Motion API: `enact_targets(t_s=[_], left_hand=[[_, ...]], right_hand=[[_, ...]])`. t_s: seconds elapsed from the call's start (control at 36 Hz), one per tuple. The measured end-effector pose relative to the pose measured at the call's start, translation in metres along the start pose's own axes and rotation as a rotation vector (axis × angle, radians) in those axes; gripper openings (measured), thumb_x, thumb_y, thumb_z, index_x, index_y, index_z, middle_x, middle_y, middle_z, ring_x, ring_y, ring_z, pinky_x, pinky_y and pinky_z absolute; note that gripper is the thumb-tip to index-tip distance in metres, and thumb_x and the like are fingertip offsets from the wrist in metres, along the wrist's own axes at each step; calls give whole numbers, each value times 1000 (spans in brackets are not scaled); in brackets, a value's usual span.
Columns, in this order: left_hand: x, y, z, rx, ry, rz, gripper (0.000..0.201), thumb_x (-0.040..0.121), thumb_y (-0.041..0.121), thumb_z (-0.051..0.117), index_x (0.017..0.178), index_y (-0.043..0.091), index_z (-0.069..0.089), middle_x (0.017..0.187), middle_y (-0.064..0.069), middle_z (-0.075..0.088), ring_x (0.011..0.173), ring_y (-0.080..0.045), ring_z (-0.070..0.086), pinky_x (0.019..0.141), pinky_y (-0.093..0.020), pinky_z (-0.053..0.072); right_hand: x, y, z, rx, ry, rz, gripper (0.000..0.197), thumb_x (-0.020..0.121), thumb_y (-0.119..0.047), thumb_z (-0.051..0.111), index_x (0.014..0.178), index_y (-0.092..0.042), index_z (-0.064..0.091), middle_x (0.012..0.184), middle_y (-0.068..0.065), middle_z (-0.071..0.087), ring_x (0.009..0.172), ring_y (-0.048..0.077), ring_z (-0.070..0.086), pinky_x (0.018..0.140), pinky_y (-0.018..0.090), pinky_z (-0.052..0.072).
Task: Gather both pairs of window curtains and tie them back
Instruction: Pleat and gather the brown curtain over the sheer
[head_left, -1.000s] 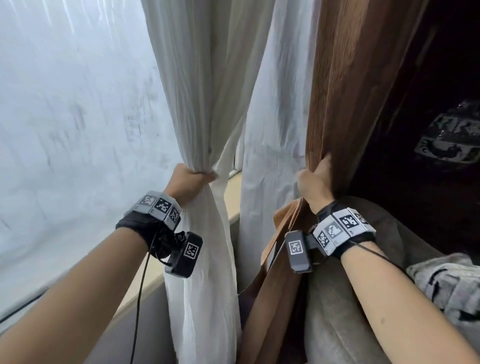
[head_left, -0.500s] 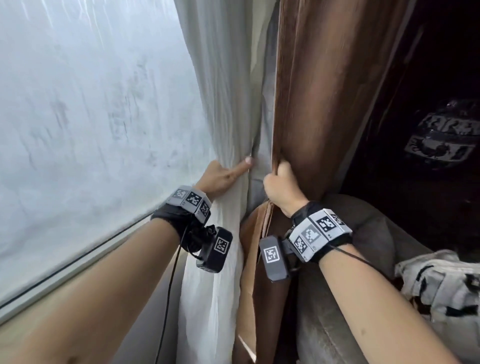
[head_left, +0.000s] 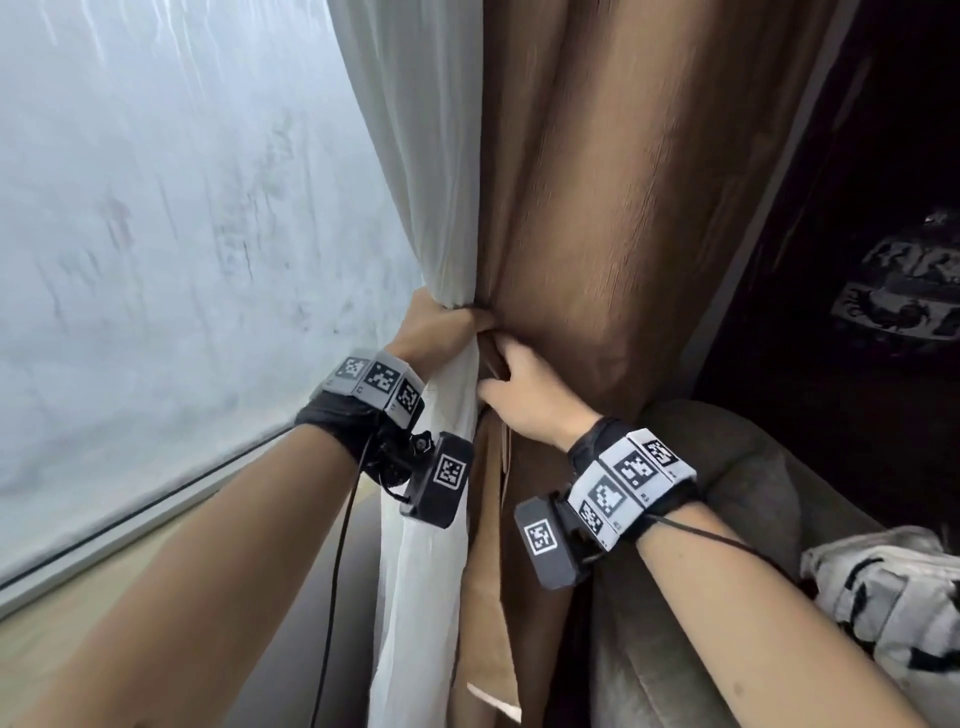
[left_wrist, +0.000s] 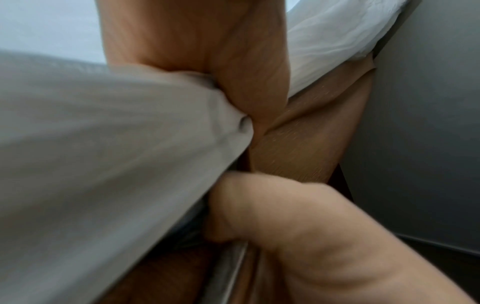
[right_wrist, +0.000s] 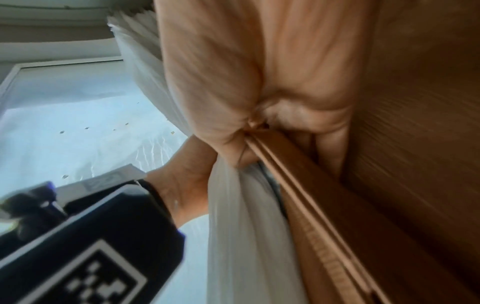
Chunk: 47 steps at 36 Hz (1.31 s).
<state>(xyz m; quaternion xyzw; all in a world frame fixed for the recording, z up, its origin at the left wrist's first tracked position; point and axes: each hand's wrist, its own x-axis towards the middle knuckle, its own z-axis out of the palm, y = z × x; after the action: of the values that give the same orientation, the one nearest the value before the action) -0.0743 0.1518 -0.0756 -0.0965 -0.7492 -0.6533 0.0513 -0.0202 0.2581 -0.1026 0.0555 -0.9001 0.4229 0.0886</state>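
Note:
A white sheer curtain (head_left: 415, 156) hangs next to a brown curtain (head_left: 597, 208) at the window's right side. My left hand (head_left: 439, 327) grips the bunched white curtain and presses it against the brown one. My right hand (head_left: 511, 376) sits just below and to the right, its fingers curled round the brown curtain's edge. In the left wrist view my left hand (left_wrist: 241, 102) clamps the white curtain (left_wrist: 103, 164) beside the tan fabric (left_wrist: 298, 154). The right wrist view shows my right hand (right_wrist: 259, 131) pinching the brown curtain's hem (right_wrist: 285, 174), with the white curtain (right_wrist: 246, 226) alongside.
Frosted window glass (head_left: 156, 208) fills the left, with a wooden sill (head_left: 130, 587) below it. A grey armchair (head_left: 727, 493) stands under my right arm, a black-and-white patterned cloth (head_left: 893, 597) lying on it. The room beyond on the right is dark.
My left hand has carried the white curtain rightward until it meets the brown one. Its fingers, stretched out half a second ago, grip the fabric again. Both hands now sit together.

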Motion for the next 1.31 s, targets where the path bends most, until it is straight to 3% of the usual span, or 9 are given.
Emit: enact_targets(t_s=[0.08, 0.14, 0.36, 0.5, 0.67, 0.83, 0.97, 1.17, 1.31], left_hand=[[2, -1, -3, 3, 52, -32, 18, 68, 5, 79, 82, 5, 67, 81, -9, 63, 73, -22, 62, 69, -33, 54], [4, -2, -6, 12, 89, -45, 23, 69, 5, 79, 89, 2, 68, 83, -10, 63, 73, -22, 62, 67, -32, 54], [1, 5, -2, 72, 140, -61, 19, 72, 4, 74, 80, 12, 59, 89, -11, 62, 85, -28, 63, 80, -41, 56], [-7, 5, -1, 60, 139, -65, 24, 73, 4, 72, 96, 3, 65, 101, -20, 68, 95, -35, 66, 86, -49, 56], [-15, 5, -8, 45, 133, -67, 15, 78, 1, 71, 91, 2, 65, 95, -19, 66, 84, -29, 65, 83, -42, 55], [-24, 4, -7, -41, 107, -60, 20, 77, -2, 73, 78, 16, 66, 88, -4, 68, 85, -21, 65, 84, -34, 55], [-34, 3, -11, -72, 89, -66, 19, 76, 1, 76, 86, 15, 66, 92, -7, 72, 85, -24, 69, 80, -37, 57], [-48, 9, -24, 10, 71, -80, 17, 74, -4, 74, 89, 2, 71, 99, -17, 73, 90, -30, 70, 85, -40, 58], [-56, 12, -38, 72, 90, -63, 19, 76, -12, 66, 94, -7, 67, 85, -17, 70, 74, -27, 69, 61, -28, 58]], right_hand=[[-1, 5, -9, -168, -39, -13, 9, 77, -12, 65, 81, -17, 58, 76, -1, 61, 76, 20, 57, 57, 24, 39], [-3, 8, -11, -265, -101, -17, 19, 72, -10, 67, 66, -18, 50, 64, -6, 54, 66, 17, 53, 47, 19, 37], [-3, 24, -18, -203, -227, -23, 21, 73, -6, 62, 59, -15, 48, 61, -2, 52, 58, 11, 47, 54, 24, 39], [-2, 32, -33, 83, -178, -95, 17, 74, -5, 75, 78, -21, 69, 77, -4, 68, 71, 3, 60, 78, 23, 50], [9, 36, -59, 358, 663, -98, 47, 74, -11, 81, 116, -4, 59, 104, 0, 58, 93, 8, 58, 85, 18, 44], [22, 51, -54, 365, 490, 116, 103, 75, -32, 82, 152, -7, 18, 151, 6, 37, 137, 16, 37, 105, 13, 24], [25, 40, -33, 399, 512, 65, 63, 82, -20, 76, 133, 2, 48, 114, 2, 56, 108, 13, 54, 82, 8, 33], [40, 21, -12, 272, 569, 59, 16, 77, -12, 70, 67, -14, 57, 73, 2, 63, 76, 23, 64, 77, 38, 51], [33, 7, -2, 121, 459, 29, 17, 83, -9, 61, 94, 0, 71, 104, 18, 72, 102, 37, 64, 87, 36, 47]])
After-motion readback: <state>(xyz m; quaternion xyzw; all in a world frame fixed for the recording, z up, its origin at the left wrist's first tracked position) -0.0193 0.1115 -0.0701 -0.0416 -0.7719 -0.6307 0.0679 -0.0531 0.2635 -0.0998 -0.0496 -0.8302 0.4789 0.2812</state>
